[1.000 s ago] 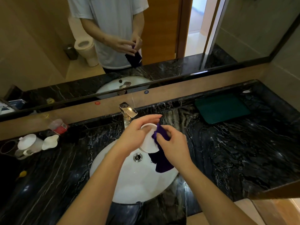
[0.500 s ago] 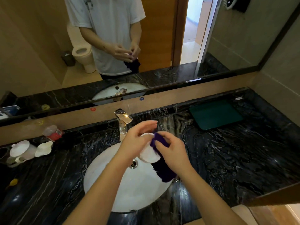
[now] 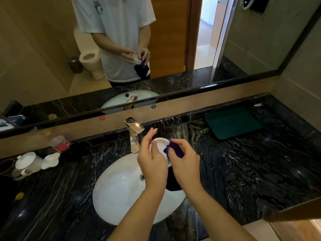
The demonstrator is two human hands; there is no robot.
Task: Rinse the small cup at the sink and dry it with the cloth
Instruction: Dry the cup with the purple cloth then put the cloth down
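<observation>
1. Since the earlier frames: both hands have drifted a bit toward the tap, and the small cup (image 3: 160, 145) now shows more of its open inside. The cloth wad sits at the rim on the right-hand side, not across the face.
2. Left hand (image 3: 152, 159): curled round the small cup from its left and under side, thumb toward the wrist side, index finger raised off the rim and pointing toward the faucet (image 3: 134, 134). Judgement: cradle grip keeps the mouth exposed so the other hand can get in.
3. Right hand (image 3: 185, 162): fingers bunched, pinching a fold of the purple cloth (image 3: 171, 147) and pressing it into the cup's inner edge. The rest of the cloth hangs below that hand, dark against the basin.
4. Cup location: held in air between the two hands, over the far part of the sink (image 3: 118, 197), just beside the faucet and not touching it.
5. No water stream visible from the faucet. Judgement: rinse is done, this is the drying step, likely mid-way through the inside.
6. Judgement on holding over the sink: drips land in the basin rather than on the black marble counter (image 3: 243, 171).
7. Away to the left of the left hand: white teaware (image 3: 28, 162) and a red-labelled bottle (image 3: 60, 144). Away to the right of the right hand: a green tray (image 3: 232, 123). None involved.
8. Risk (judgement): wet glazed cup with one finger off it, so a slip means dropping onto porcelain.
</observation>
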